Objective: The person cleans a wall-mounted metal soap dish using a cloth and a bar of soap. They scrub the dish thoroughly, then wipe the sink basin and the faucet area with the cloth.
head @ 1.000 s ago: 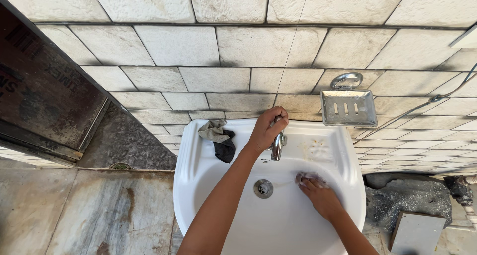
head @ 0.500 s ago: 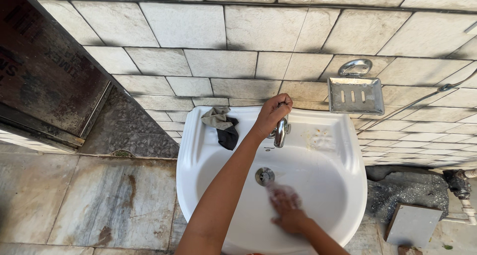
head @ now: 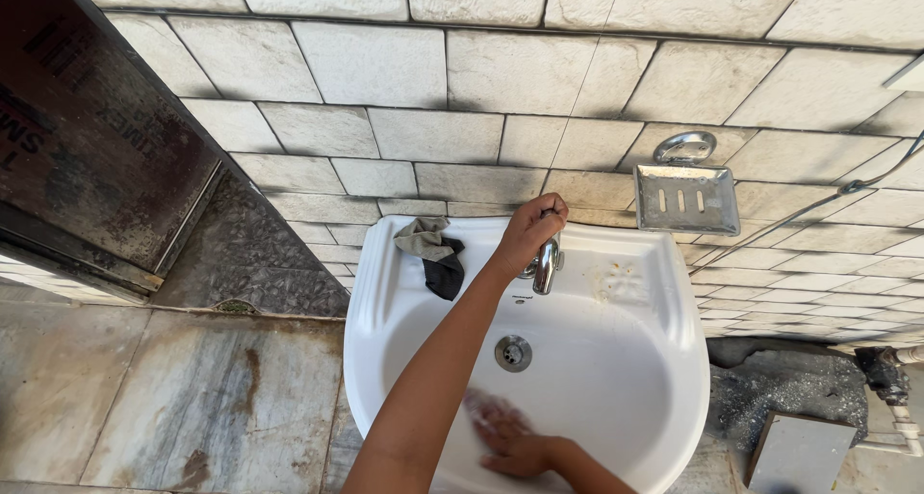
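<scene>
While the left hand (head: 527, 232) closes around the tap (head: 545, 263) at the back of the white basin (head: 674, 359), the right hand (head: 508, 434) lies blurred on the near inner wall, fingers spread flat; whether it holds a pad cannot be told. Risk, as judged: wet glazed porcelain could let the flat hand slip; a turned tap could splash. Count: one basin, one tap, one drain (head: 513, 353), one grey-and-black cloth (head: 433, 253) on the rim, one steel soap dish (head: 686, 198) on the tiled wall.
</scene>
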